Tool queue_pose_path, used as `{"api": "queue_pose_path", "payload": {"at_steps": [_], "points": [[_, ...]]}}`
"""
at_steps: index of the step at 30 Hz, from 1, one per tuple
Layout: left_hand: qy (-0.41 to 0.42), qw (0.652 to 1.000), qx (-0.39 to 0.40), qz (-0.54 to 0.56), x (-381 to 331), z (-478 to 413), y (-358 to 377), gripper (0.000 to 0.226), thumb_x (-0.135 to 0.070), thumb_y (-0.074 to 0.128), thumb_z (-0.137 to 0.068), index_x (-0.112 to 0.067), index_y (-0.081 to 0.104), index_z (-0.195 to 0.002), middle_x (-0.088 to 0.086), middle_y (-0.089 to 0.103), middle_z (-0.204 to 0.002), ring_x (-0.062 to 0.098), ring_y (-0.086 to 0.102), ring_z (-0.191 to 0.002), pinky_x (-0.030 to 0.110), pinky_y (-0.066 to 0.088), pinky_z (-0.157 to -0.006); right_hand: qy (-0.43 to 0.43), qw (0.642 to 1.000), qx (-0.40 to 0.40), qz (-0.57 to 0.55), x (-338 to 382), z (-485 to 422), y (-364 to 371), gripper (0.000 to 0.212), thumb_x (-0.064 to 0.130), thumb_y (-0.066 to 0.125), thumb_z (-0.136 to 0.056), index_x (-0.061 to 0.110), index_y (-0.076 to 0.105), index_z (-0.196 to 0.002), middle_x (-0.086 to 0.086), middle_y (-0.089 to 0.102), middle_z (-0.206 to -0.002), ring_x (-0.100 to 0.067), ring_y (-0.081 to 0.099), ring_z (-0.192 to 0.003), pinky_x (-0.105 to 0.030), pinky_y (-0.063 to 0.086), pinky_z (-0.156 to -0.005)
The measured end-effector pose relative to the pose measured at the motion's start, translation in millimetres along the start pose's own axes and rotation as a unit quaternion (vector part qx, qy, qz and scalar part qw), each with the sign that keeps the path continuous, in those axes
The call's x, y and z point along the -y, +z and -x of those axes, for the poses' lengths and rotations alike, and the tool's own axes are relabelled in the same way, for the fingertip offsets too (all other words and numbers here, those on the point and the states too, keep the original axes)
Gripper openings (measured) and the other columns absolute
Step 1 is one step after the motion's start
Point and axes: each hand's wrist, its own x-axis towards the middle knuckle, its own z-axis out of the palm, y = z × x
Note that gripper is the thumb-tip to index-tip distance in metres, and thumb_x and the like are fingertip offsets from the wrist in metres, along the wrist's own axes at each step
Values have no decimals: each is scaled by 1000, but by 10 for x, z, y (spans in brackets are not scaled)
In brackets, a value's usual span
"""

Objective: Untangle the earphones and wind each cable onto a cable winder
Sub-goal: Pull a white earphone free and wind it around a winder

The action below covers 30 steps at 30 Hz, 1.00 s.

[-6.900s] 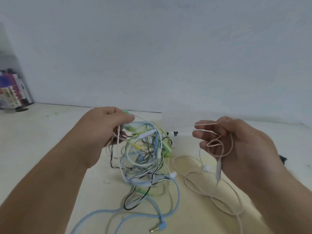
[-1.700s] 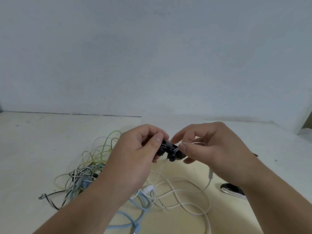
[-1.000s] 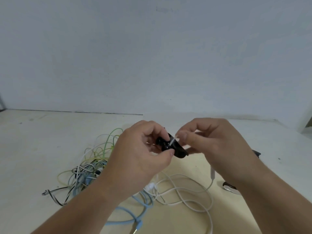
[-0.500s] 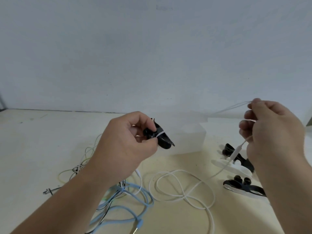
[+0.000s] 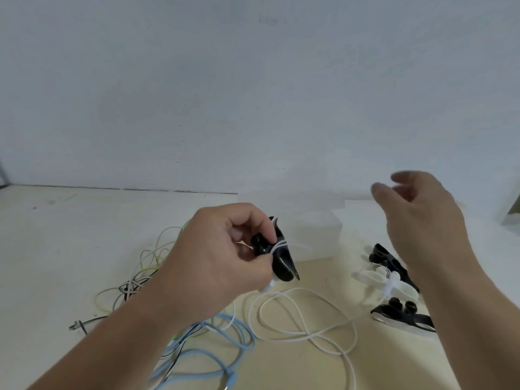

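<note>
- Head view: my left hand (image 5: 222,257) is up over the table (image 5: 50,249), fingers curled in, with thumb and forefinger pinching the black cable winder (image 5: 282,263).
- A few turns of the white earphone cable (image 5: 278,245) cross the winder's waist, right at my fingertips.
- The winder's pointed end tips down and to my right.
- The rest of that white cable drops from under my palm and lies in loose loops on the table between my two arms, with one strand running toward the near edge.
- My right hand (image 5: 422,220) is raised off to the side, well apart from the winder. It is blurred, fingers loosely spread, with nothing in its grip that I can make out.
- Below my right wrist three spare winders lie close together: a black winder (image 5: 389,261), a white winder (image 5: 377,278) and another black one (image 5: 402,316).
- Behind my left hand stands a translucent box (image 5: 312,237).
- To my left lies the unsorted heap: a green cable (image 5: 146,253), a black-and-white cable (image 5: 132,285) and a blue cable (image 5: 222,318), all overlapping, partly hidden by my forearm.
</note>
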Motion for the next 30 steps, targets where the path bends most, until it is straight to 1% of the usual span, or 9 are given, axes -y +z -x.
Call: {"api": "queue_pose_path", "payload": {"at_steps": [4, 6, 8, 10, 13, 18, 24, 27, 30], "points": [[4, 1000, 14, 16, -13, 25, 22, 19, -9, 68, -63, -25, 68, -74, 10, 70, -67, 26, 66, -50, 32, 49, -56, -110, 947, 274, -126, 171, 228, 36, 21, 42, 66, -88, 30, 71, -104, 18, 75, -96, 12, 63, -93, 1, 40, -70], [11, 999, 18, 28, -20, 23, 26, 19, -7, 69, -63, -24, 68, -74, 10, 70, -68, 26, 66, -50, 34, 50, -57, -112, 904, 399, -107, 163, 285, 85, 31, 56, 64, -85, 34, 72, -104, 18, 75, -98, 8, 64, -98, -7, 46, -82], [14, 999, 16, 34, -36, 22, 15, 19, -7, 70, -63, -23, 68, -73, 9, 70, -68, 24, 66, -50, 30, 50, -55, -119, 887, 442, -58, 112, 271, 134, 37, 63, 57, -84, 33, 73, -99, 9, 76, -90, -11, 68, -96, -33, 49, -95], [12, 999, 14, 31, -48, 18, 0, 20, -7, 72, -63, -24, 70, -74, 7, 71, -70, 20, 66, -52, 23, 48, -53, -108, 892, 436, -51, 88, 228, 121, 36, 57, 57, -82, 25, 73, -82, 3, 70, -69, -24, 64, -76, -43, 48, -86], [-4, 1000, 29, 9, -30, 14, -25, 30, 1, 82, -67, -25, 74, -78, 3, 74, -78, 18, 70, -63, 19, 51, -59, -102, 891, 420, -138, 65, 193, 94, 31, 37, 60, -85, 16, 61, -63, -4, 50, -57, -19, 46, -58, -53, 50, -80], [-2, 998, 63, 10, 8, 15, 22, 27, -10, 80, -58, -29, 75, -78, -3, 75, -84, 14, 73, -85, 24, 55, -83, -60, 879, 363, -303, 68, 223, 169, 26, 26, 61, -86, 14, 62, -63, -3, 52, -65, -18, 52, -65, -31, 57, -76], [6, 997, 74, -5, 8, 20, 37, 25, -11, 80, -62, -27, 73, -79, -2, 75, -87, 15, 72, -88, 37, 55, -91, -49, 920, 300, -248, 58, 234, 198, 34, 25, 64, -94, 2, 61, -70, -8, 60, -67, -18, 60, -64, -39, 51, -73], [9, 996, 84, -19, -1, 29, 42, 26, -9, 80, -65, -28, 71, -81, -4, 74, -87, 14, 72, -88, 38, 56, -91, -61, 941, 280, -179, 85, 252, 172, 33, 30, 61, -94, 11, 62, -66, -4, 47, -55, -18, 45, -55, -27, 39, -58], [22, 994, 101, -20, -3, 36, 38, 33, 3, 79, -72, -26, 69, -83, -1, 73, -88, 17, 72, -90, 30, 55, -89, -52, 949, 274, -148, 82, 243, 168, 32, 34, 62, -93, 17, 63, -65, -6, 37, -56, -19, 34, -56, -33, 28, -56]]}}
